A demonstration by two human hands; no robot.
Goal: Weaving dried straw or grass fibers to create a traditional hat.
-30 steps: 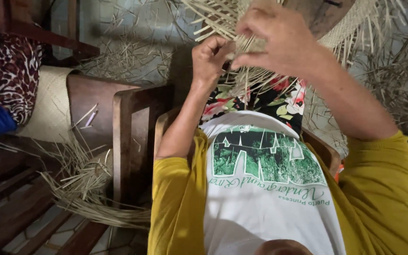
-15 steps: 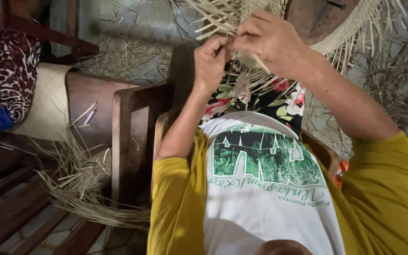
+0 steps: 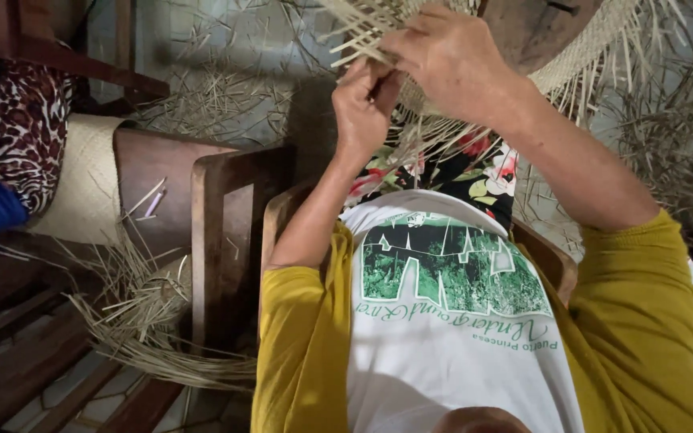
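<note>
1. The weave (image 3: 378, 24), pale straw strips plaited into a mat-like piece, is up at the top of the view, held out in front of the person's chest, with loose ends fanning to the left.
2. The right hand (image 3: 451, 60) lies over the weave's edge, fingers curled down and closed on the strips.
3. The left hand (image 3: 362, 108) sits just below and touching the right, fingers pinched tight on a few strands at the same edge.
4. Both arms come up from yellow sleeves (image 3: 298, 337); between them is a white shirt (image 3: 451, 321) with a green print.
5. Under the hands, a flowered cloth (image 3: 475, 172) covers the lap.
6. More woven straw, a rounded brim (image 3: 587, 56) with fringe, hangs just right of the hands.
7. The person sits in a wooden chair (image 3: 218, 240), its arm at the left.
8. Loose straw (image 3: 138, 321) is heaped on the floor beside that chair.
9. Further left, a pale woven mat (image 3: 82, 180) rests on another seat, next to a spotted cloth (image 3: 10, 120).
</note>
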